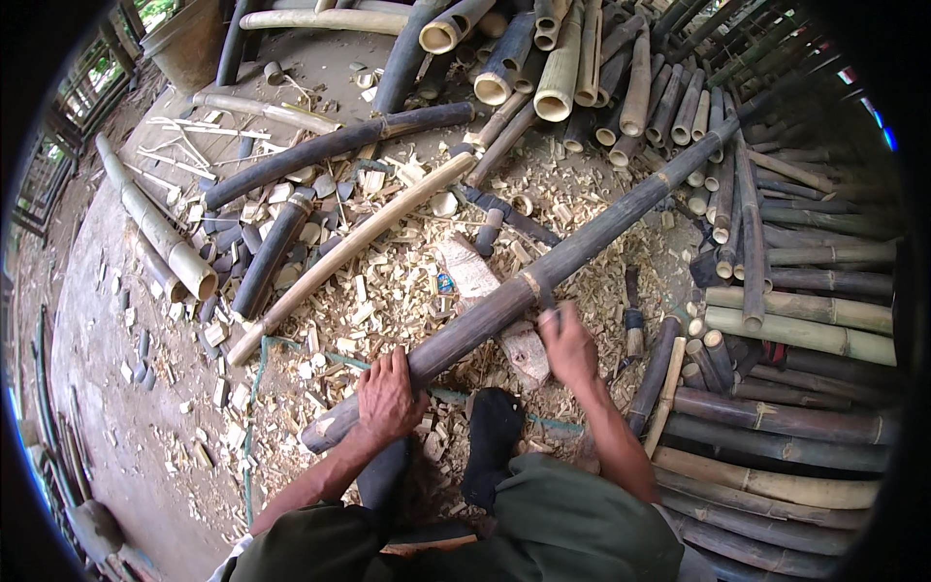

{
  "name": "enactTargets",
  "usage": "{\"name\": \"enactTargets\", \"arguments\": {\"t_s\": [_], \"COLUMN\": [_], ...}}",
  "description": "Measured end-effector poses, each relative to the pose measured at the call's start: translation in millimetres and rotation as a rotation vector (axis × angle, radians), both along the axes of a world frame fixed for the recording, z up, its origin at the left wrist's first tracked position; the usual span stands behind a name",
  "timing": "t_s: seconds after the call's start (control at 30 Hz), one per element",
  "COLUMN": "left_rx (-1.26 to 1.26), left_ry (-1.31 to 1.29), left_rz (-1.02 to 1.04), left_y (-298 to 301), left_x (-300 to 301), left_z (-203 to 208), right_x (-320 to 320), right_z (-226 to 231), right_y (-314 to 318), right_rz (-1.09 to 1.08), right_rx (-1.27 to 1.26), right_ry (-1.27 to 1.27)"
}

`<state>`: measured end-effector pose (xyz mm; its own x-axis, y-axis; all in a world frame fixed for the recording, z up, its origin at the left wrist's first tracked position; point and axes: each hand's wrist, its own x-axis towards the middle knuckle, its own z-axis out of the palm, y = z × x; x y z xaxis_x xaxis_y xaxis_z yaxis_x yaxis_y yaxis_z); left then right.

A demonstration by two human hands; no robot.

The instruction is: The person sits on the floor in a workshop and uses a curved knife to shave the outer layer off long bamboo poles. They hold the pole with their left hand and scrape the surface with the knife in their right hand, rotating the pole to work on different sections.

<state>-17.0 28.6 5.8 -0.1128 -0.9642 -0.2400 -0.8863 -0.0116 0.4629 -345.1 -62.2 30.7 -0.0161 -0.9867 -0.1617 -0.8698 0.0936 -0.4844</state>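
A long dark bamboo pole slants across in front of me, from near my feet up to the far right. My left hand is closed over its near end, fingers wrapped on top. My right hand is closed and slightly blurred at the pole's near right side. From that fist a dark blade-like tool reaches up to a pale, scraped joint of the pole; its exact kind is unclear. Under the pole lies a pale wooden block, crossing it.
Wood chips cover the ground. A pale bamboo pole and a dark curved one lie to the left. Cut bamboo is stacked at the far side and right. A tool with a wrapped handle lies right of my hand. A bucket stands far left.
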Motion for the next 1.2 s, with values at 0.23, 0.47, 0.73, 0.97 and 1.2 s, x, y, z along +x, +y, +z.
{"name": "enactTargets", "arguments": {"t_s": [0.23,0.47,0.73,0.97,1.2], "left_rx": [-0.013,0.012,-0.104,0.028,0.062], "left_ry": [-0.03,0.09,0.201,0.312,0.386], "left_rz": [0.029,0.017,-0.015,0.01,-0.057], "left_y": [-5,-12,-20,-29,-37], "left_x": [-11,-3,-1,8,17], "left_z": [-10,-12,-5,-3,-10], "right_x": [-10,8,-29,-17,-17], "right_z": [-12,-7,-1,-1,-11], "right_y": [-4,3,-13,-25,-2], "right_rz": [-0.174,-0.003,-0.09,-0.103,0.079], "right_rx": [-0.127,-0.042,0.068,-0.314,-0.118], "right_ry": [-0.095,-0.041,0.023,0.004,0.032]}}
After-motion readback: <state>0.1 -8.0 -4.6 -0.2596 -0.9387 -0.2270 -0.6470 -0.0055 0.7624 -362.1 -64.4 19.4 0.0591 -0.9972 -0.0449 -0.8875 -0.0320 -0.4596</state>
